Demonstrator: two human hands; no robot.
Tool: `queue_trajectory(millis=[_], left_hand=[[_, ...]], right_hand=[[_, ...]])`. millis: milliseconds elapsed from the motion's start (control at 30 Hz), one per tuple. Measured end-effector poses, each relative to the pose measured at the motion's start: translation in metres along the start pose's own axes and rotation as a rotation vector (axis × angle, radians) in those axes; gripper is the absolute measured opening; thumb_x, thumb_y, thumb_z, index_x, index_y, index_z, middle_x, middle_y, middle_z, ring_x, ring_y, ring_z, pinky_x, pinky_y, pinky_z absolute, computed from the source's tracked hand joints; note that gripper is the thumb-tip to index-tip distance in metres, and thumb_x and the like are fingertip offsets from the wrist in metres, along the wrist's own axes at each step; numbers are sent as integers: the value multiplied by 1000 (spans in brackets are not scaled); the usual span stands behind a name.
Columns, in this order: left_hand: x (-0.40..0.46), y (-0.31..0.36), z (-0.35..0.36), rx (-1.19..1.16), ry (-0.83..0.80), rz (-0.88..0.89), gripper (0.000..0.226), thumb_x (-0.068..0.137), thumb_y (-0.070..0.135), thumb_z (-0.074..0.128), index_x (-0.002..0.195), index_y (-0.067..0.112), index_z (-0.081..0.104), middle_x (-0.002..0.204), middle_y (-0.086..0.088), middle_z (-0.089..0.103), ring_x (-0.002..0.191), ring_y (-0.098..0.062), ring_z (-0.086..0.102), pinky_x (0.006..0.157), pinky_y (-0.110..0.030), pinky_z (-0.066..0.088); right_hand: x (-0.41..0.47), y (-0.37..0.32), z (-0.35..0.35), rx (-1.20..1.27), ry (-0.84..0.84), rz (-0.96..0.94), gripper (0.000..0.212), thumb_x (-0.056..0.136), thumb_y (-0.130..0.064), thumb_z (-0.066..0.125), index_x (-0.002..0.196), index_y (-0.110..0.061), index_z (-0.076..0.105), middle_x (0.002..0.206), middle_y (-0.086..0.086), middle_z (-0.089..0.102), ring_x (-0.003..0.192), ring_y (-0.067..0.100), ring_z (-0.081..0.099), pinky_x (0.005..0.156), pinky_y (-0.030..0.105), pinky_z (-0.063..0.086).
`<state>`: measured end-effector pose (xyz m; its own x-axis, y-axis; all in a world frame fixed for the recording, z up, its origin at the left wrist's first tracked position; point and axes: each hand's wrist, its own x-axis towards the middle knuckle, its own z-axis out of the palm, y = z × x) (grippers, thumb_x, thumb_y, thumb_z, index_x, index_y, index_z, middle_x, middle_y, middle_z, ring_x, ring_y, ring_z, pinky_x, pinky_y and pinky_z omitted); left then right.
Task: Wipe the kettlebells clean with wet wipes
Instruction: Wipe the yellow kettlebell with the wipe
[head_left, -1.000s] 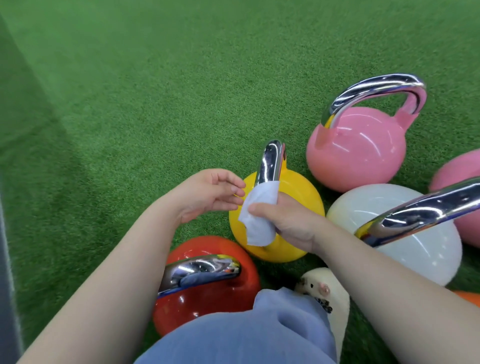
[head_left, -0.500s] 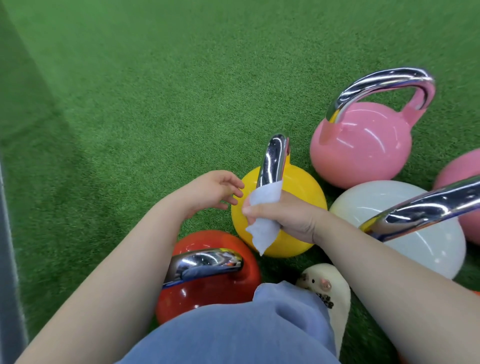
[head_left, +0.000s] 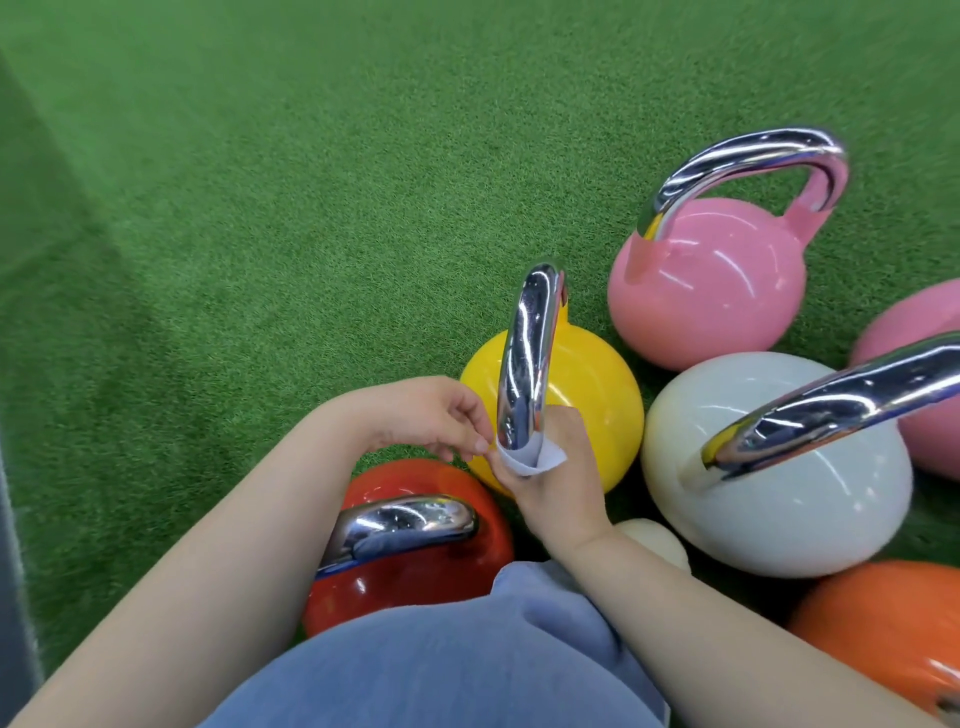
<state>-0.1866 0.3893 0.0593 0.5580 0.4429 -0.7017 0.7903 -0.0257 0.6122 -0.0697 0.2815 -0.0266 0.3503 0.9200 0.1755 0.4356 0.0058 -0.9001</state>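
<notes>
- The second pink kettlebell is being cut off by the right edge.
- The orange kettlebell is being cropped at the corner.
- The wet wipe is being partly hidden behind the yellow kettlebell's handle.

place: gym / training area | floor: green artificial turf wall to wall | gear: cluster of colour-coded kettlebells w/ chrome handles – pink, yellow, white, red, orange | all sitting close together on the turf
</notes>
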Motion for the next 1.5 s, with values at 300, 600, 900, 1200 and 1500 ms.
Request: queue_trajectory(millis=[300, 600, 900, 1200, 1500], left_hand=[[1, 4, 11, 100, -265, 3, 17, 88, 12, 60, 98, 25, 68, 81, 15, 69, 70, 2, 60, 72, -12, 48], [3, 4, 14, 243, -323, 4, 34, 90, 8, 58, 123, 16, 59, 90, 26, 65, 66, 13, 56, 90, -24, 45], [2, 7, 14, 299, -206, 57, 27, 87, 9, 62, 114, 10, 67, 77, 28, 60, 60, 20, 51, 71, -1, 38], [4, 4, 13, 289, -95, 85, 20, 81, 7, 68, 101, 8, 72, 86, 11, 68, 67, 16, 56, 78, -4, 41], [8, 7, 15, 268, 138, 48, 4, 78, 7, 71, 78, 5, 74, 53, 17, 62, 50, 11, 50, 58, -5, 39]], right_hand=[[8, 23, -19, -544, -107, -278, 61, 54, -54, 81, 103, -30, 55, 117, -3, 50, 100, 18, 47, 80, 28, 28], [-25, 14, -37, -462, 83, 208, 39, 55, -14, 82, 84, -11, 57, 87, 8, 56, 82, 32, 55, 70, 35, 35], [-24, 2, -29, -262, -131, -92, 40, 72, -36, 65, 106, -15, 66, 102, -6, 66, 102, 11, 50, 89, 20, 38], [-5, -2, -36, 53, -284, 150, 37, 71, -19, 80, 106, -21, 69, 94, -9, 70, 84, -1, 61, 77, 22, 48], [-48, 6, -28, 99, -120, 282, 48, 87, -3, 61, 131, -20, 54, 118, -5, 65, 105, -3, 55, 93, 18, 44]])
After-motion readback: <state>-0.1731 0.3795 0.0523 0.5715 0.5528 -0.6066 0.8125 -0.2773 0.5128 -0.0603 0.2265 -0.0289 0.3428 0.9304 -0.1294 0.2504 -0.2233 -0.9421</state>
